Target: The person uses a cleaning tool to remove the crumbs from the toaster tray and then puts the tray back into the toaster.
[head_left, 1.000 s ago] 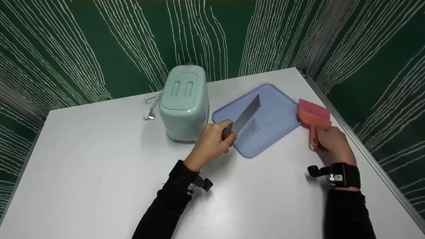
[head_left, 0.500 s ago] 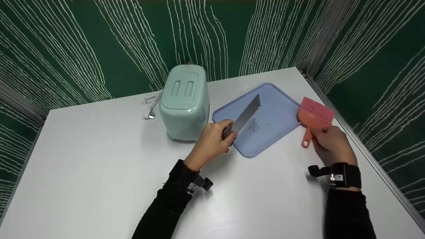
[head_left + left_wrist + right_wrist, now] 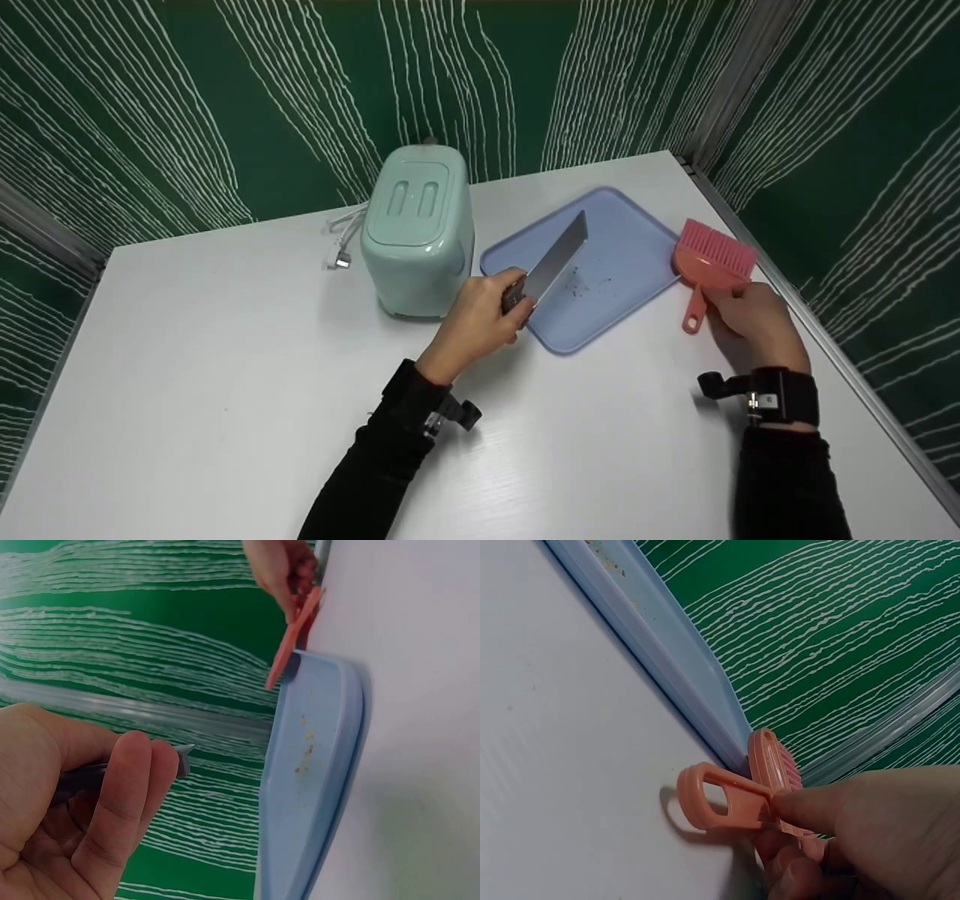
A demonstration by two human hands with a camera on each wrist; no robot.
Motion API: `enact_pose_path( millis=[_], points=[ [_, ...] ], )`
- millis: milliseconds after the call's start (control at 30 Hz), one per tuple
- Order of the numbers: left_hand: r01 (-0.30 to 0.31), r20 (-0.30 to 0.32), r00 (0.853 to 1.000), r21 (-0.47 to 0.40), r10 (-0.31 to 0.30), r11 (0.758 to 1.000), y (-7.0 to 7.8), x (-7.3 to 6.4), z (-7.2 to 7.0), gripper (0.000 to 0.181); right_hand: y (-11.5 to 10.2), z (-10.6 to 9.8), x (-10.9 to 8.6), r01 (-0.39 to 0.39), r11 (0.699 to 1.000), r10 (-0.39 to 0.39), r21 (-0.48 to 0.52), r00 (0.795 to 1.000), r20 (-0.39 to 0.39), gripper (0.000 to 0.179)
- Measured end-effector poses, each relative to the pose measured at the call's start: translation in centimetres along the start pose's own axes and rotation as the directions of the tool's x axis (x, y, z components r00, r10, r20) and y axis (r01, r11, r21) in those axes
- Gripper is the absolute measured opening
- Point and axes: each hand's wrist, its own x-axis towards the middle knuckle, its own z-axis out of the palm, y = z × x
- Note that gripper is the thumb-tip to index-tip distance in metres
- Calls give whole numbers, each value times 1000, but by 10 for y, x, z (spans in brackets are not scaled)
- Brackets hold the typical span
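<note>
In the head view my left hand (image 3: 480, 311) grips a knife (image 3: 559, 259) by its dark handle. The wide blade slants up and right over the lavender-blue tray (image 3: 630, 296). Small dark crumbs (image 3: 577, 285) lie on the tray near the blade. At the tray's right corner my right hand (image 3: 752, 319) pinches a coral brush (image 3: 705, 270) with pink bristles, thumb near where head and handle meet. The brush handle (image 3: 697, 799) juts out past the fingers in the right wrist view. From the left wrist, the left hand (image 3: 97, 802) hides most of the knife.
A mint-green toaster (image 3: 416, 240) stands left of the tray, close to the left hand. Its white cord and plug (image 3: 341, 259) lie beside it. Green walls with white streaks (image 3: 300, 90) border the white table (image 3: 225, 375) at the back and right.
The brush has turned in my right fingers: its handle end swung left and its bristles moved right, mostly over the first half second. The left hand and knife stay nearly still.
</note>
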Motion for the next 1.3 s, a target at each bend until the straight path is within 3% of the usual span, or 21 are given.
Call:
enact_pose_path(
  millis=[367, 500, 633, 833, 1000, 1100, 1233, 1300],
  points=[
    [17, -2, 1000, -49, -17, 999, 0, -1, 0, 8, -14, -4, -1, 6, 1000, -7, -9, 998, -66, 57],
    [43, 7, 999, -127, -42, 991, 0, -1, 0, 9, -25, -5, -6, 21, 999, -19, 25, 997, -77, 59],
    [81, 22, 997, -235, -78, 969, 0, -2, 1, 7, -35, -5, -13, 51, 998, -47, 39, 994, -101, 67],
    [129, 41, 992, -413, -123, 902, 2, -3, 2, 12, -51, 0, -22, 138, 989, -132, 44, 984, -122, 74],
    [166, 49, 985, -530, -165, 831, 2, -7, -1, 13, -66, 12, -29, 292, 956, -288, 6, 946, -149, 63],
    [184, 52, 980, -599, -191, 779, 1, -11, -3, 12, -76, 21, -34, 338, 941, -338, -26, 929, -150, 57],
    [219, 76, 971, -665, -228, 714, -1, -17, -5, 11, -90, 34, -38, 403, 909, -417, -107, 888, -195, 52],
    [246, 95, 963, -685, -251, 686, -2, -21, -6, 11, -97, 41, -39, 447, 882, -470, -147, 853, -228, 48]
  ],
)
